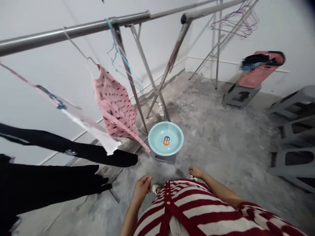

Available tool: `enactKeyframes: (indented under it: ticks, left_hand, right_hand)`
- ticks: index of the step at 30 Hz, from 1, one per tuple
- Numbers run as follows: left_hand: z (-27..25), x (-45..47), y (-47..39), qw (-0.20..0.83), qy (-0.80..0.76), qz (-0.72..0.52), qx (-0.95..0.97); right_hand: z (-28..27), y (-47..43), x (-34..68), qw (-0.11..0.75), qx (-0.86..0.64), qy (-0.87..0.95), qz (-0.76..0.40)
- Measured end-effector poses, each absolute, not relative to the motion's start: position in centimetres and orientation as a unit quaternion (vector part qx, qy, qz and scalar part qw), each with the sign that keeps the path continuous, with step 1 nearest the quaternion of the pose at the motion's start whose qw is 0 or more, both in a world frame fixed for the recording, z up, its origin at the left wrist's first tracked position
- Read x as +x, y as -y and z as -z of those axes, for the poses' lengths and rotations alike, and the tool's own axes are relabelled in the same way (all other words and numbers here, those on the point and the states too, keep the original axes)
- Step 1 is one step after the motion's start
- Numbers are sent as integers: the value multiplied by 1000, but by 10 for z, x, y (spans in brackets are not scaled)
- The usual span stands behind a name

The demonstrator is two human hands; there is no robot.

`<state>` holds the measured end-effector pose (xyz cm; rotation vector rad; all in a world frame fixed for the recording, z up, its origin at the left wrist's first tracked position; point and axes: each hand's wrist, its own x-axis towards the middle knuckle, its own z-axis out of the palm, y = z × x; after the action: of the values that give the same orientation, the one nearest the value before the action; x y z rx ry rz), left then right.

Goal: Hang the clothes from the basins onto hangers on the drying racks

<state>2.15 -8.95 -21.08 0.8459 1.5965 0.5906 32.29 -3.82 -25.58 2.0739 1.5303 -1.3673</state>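
My left hand (143, 185) hangs low in front of my body, its fingers loosely curled with nothing seen in them. To the other side, my right hand (196, 171) is also curled and touches nothing. Ahead of both stands a light blue basin (153, 141) with a round sticker on its bottom, resting on a low grey stool (169, 159). Nearest to my left hand are a pink garment with black marks (115, 101), a white cloth (98, 132) and black clothes (56, 180), all hanging on the left.
A metal drying rack (81, 31) crosses the upper left, with a blue hanger (120, 54). Several hangers (236, 24) hang at its far end. A pink basket (253, 75) holding dark cloth sits on a stool (242, 95). Several grey stools (295, 157) lie at right.
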Motion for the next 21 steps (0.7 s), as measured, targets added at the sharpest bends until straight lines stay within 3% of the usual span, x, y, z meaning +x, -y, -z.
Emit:
enactKeyframes:
  ticks: [3,11,16,21]
  left_hand:
    - [213,72,77,583,-674,-254,375]
    - [219,235,39,634,-623,-222,401]
    - [214,304,2,646,-574,-176,471]
    - [204,371,-49,658,-506,-99,549]
  right_hand:
    - [260,38,370,133,711,-486,490]
    - [259,64,546,81,785,-375,486]
    - [269,95,639,-16,837,-318,445]
    - [292,124,666,-143,869,-292,372]
